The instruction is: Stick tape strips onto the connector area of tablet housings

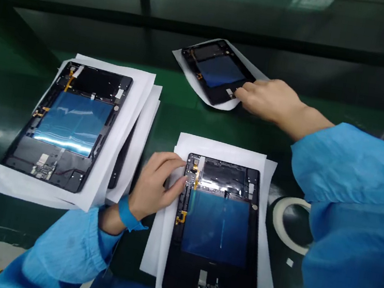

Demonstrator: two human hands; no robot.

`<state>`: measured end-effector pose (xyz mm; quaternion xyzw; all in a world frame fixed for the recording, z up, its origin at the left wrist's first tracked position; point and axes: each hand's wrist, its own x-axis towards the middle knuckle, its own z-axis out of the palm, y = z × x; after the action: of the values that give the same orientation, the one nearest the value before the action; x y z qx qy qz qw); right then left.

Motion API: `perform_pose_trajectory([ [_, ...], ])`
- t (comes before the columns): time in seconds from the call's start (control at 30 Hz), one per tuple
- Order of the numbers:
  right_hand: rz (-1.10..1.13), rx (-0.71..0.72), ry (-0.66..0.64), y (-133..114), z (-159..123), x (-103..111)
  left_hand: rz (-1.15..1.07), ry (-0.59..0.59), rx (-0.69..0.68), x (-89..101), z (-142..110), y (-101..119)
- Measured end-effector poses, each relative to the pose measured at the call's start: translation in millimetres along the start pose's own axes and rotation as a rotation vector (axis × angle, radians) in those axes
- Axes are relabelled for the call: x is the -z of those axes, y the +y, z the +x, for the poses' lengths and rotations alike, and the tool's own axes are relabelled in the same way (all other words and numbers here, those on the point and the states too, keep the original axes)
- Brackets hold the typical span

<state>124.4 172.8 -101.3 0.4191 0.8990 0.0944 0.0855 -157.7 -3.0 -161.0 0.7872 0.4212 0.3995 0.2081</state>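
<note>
An opened black tablet (208,284) with a blue battery lies in front of me on white sheets. My left hand (157,185) is at its upper left edge, thumb and index finger apart, the fingertips at the rim; nothing shows between them. Farther back, a second opened tablet (222,73) rests on a white sheet, turned at an angle. My right hand (271,98) has its fingers closed at the near right corner of that tablet. Part of the corner is hidden under the fingers.
At left, another opened tablet (74,122) tops a pile with white sheets (135,105). A roll of tape (280,222) lies beside my right sleeve, near a small white piece (289,262). A dark bar (210,33) runs behind the green table (168,110).
</note>
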Motion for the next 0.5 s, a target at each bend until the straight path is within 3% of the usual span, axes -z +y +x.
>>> perform_pose_trajectory([
  [0.1, -0.063, -0.058, 0.029, -12.5, -14.1, 31.9, -0.143, 0.064, 0.035, 3.4, 5.4, 6.3],
  [0.2, -0.114, -0.087, 0.089, -42.7, -60.4, 71.8, -0.596, -0.045, 0.396, 8.2, 19.4, 19.3],
  [0.27, -0.09, 0.005, 0.195, -79.3, -108.1, 92.6, -0.902, -0.183, 0.624, 12.4, 28.3, 30.9],
  [0.3, -0.051, 0.075, 0.319, -102.1, -133.8, 98.6, -1.004, -0.251, 0.692, 14.6, 30.6, 36.9],
  [0.4, 0.06, 0.121, 0.428, -178.4, -200.5, 95.8, -1.069, -0.398, 0.76, 19.5, 23.2, 52.3],
  [0.5, 0.072, -0.012, 0.472, -245.5, -232.4, 72.7, -0.946, -0.49, 0.765, 21.2, -2.8, 61.0],
])
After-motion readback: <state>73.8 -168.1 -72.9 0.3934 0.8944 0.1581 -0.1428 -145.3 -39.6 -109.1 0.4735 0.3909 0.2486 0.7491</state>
